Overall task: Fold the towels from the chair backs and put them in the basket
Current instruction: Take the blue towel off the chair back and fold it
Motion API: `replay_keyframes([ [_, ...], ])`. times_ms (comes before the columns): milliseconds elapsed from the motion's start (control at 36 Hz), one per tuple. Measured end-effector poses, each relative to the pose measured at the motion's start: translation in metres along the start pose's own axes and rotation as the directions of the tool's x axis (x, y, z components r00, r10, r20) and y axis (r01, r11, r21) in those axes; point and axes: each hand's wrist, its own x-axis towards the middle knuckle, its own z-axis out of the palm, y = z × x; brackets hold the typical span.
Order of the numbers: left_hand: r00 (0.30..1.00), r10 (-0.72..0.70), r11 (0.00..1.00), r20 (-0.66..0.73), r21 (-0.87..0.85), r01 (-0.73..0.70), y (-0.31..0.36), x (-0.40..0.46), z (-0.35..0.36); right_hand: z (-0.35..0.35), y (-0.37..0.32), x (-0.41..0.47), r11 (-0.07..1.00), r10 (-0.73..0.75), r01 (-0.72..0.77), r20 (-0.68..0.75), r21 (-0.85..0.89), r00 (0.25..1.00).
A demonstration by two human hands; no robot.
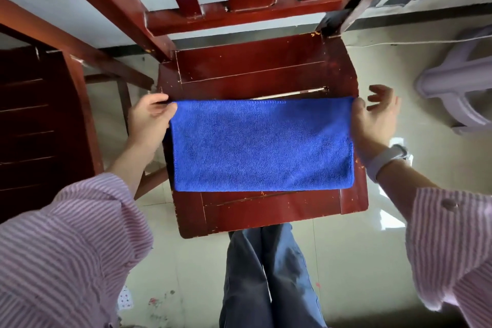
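A blue towel (262, 145) lies folded in half as a flat rectangle on the seat of a red wooden chair (255, 72). My left hand (150, 121) pinches the towel's far left corner between thumb and fingers. At the far right corner, the thumb of my right hand (372, 118) pinches the towel's edge while the other fingers spread loosely away from it. No basket is in view.
A second dark red chair (40, 120) stands at the left, close to the first. A pale purple plastic stool (458, 82) sits on the tiled floor at the right. My legs stand just in front of the chair seat.
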Motion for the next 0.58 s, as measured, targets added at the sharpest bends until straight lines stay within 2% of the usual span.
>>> replay_keyframes([
  [56, 1.000, -0.020, 1.000, 0.002, -0.006, 0.020, -0.001, -0.005, 0.000, 0.003, -0.009, -0.016, 0.963, -0.242, 0.239, -0.008, -0.120, 0.970],
  [111, 0.999, -0.038, 0.999, -0.009, 0.011, 0.038, -0.002, -0.010, 0.005, 0.012, -0.020, -0.034, 0.846, -0.472, 0.491, 0.137, -0.209, 0.871],
  [194, 0.999, -0.026, 0.999, -0.035, 0.017, 0.027, -0.002, -0.016, 0.013, 0.037, -0.031, -0.063, 0.555, -0.707, 0.809, 0.401, -0.195, 0.582],
  [250, 0.998, 0.039, 0.999, -0.055, 0.012, -0.038, -0.001, -0.017, 0.019, 0.055, -0.032, -0.082, 0.361, -0.738, 0.903, 0.521, -0.231, 0.429],
  [306, 0.992, 0.103, 0.995, -0.070, 0.016, -0.102, 0.002, -0.015, 0.023, 0.068, -0.034, -0.093, 0.290, -0.691, 0.910, 0.593, -0.296, 0.413],
  [361, 0.985, 0.151, 0.988, -0.078, 0.051, -0.147, 0.005, -0.015, 0.027, 0.075, -0.032, -0.093, 0.284, -0.622, 0.892, 0.640, -0.352, 0.451],
  [444, 0.972, 0.199, 0.972, -0.123, 0.148, -0.180, -0.016, 0.007, 0.010, 0.111, -0.041, -0.098, 0.236, -0.579, 0.899, 0.690, -0.368, 0.434],
  [583, 0.947, 0.270, 0.923, -0.173, 0.328, -0.203, -0.004, -0.001, 0.016, 0.111, -0.039, -0.092, 0.216, -0.627, 0.924, 0.681, -0.316, 0.379],
])
